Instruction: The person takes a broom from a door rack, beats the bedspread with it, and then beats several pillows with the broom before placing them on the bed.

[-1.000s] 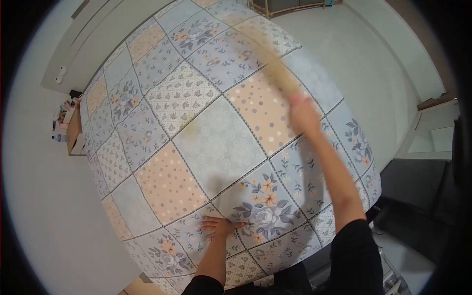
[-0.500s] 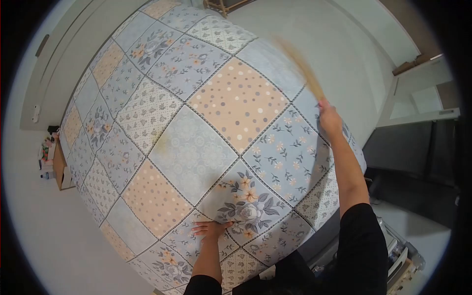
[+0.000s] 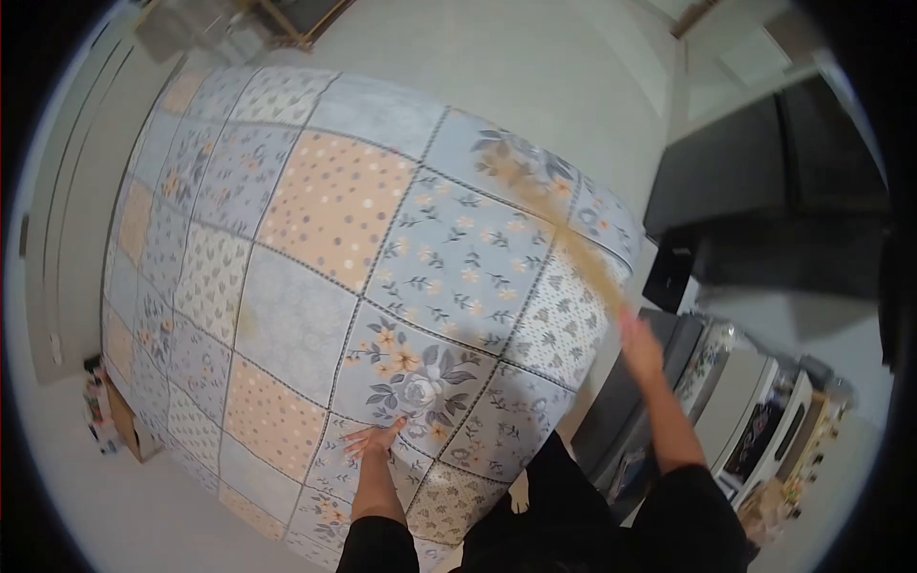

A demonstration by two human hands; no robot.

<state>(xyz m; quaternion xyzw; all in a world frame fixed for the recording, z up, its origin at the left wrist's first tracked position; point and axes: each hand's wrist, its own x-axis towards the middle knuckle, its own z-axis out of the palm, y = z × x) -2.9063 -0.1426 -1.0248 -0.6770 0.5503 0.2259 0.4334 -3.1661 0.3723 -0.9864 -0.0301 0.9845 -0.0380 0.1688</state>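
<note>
A patchwork-patterned bed cover [image 3: 330, 215] in blue, peach and grey squares spreads over the bed. My left hand [image 3: 374, 439] rests on it with fingers spread, beside a grey rose print. To the right, past the cover's edge, my right hand [image 3: 641, 346] is closed around the lower end of a long tan stick [image 3: 583, 250], blurred by motion. The stick slants up and left over the cover; whether its far end touches the fabric cannot be made out.
Dark grey furniture [image 3: 731, 162] stands at the upper right. A white drawer unit [image 3: 731, 396] with small items is at the lower right. Pale floor [image 3: 516, 62] lies beyond the bed. A small wooden box [image 3: 132, 425] with items is at the left.
The view has turned and shifted toward the right. My right hand has come nearer my body, and the stick has swung from beyond the bed's edge to over the cover. My left hand stays on the cover.
</note>
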